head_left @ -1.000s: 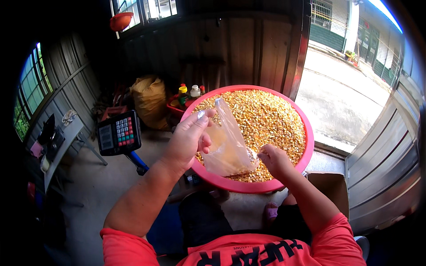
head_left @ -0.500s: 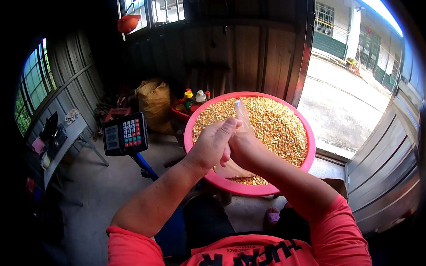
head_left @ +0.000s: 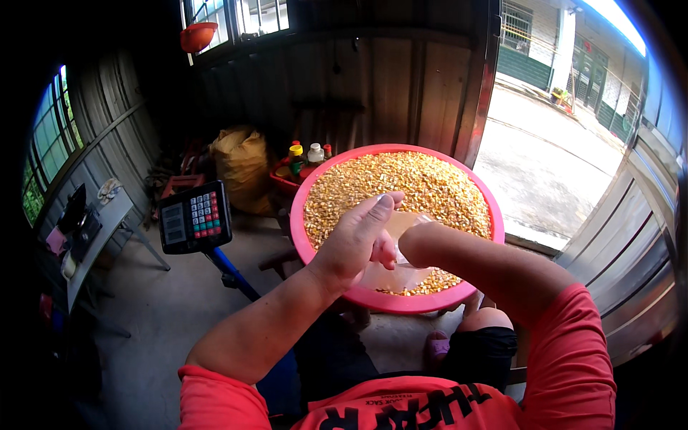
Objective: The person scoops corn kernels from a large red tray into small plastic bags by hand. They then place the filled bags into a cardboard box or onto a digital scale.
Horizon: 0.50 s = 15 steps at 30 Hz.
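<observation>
A large round pink basin [head_left: 401,302] full of yellow corn kernels [head_left: 444,186] stands in front of me. Over the kernels is a clear plastic bag [head_left: 398,277], loose and partly hidden by my hands. My left hand [head_left: 362,233] is closed on the bag's left side, thumb on top and fingers curled under. My right hand [head_left: 421,242] bends inward at the wrist, closed on the bag's right side; most of its fingers are out of sight. A small gap separates the two hands.
To the left a scale's keypad display [head_left: 195,217] stands on a blue post. Behind it are a tan sack [head_left: 240,168] and a red basket with bottles [head_left: 296,159]. A table [head_left: 100,236] stands far left; an open doorway [head_left: 552,150] is at the right.
My hands were pressed together and are now apart, the right one shifted to the right. The bag is spread between them. Its upright tip no longer sticks up.
</observation>
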{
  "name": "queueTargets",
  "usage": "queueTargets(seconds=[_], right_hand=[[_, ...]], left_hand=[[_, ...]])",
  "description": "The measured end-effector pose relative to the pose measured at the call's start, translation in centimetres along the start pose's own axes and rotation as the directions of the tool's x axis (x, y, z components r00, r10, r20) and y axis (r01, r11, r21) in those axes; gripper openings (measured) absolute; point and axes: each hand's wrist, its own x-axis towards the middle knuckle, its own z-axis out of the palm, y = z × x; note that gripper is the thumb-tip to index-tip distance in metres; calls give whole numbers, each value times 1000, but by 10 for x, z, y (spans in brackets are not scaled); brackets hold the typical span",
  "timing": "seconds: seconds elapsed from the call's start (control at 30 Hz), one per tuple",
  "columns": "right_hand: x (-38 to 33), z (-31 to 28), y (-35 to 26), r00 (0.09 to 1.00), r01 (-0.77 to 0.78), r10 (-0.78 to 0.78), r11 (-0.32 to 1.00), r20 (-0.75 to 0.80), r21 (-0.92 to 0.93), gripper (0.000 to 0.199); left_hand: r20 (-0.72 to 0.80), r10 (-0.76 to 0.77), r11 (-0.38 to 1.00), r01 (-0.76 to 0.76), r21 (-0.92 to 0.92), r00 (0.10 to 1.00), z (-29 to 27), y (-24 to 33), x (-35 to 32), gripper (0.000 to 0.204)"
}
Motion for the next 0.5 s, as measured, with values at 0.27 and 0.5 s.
queueTargets(seconds=[0.27,0.5], right_hand=[[46,15,23,991,128,-129,991,-31,-45,23],[39,6,21,972,-228,233,935,15,272,31]], left_hand=[[56,-3,996,8,-91,998,5,0,4,44],[8,-20,992,20,-124,1000,0,-1,2,41]])
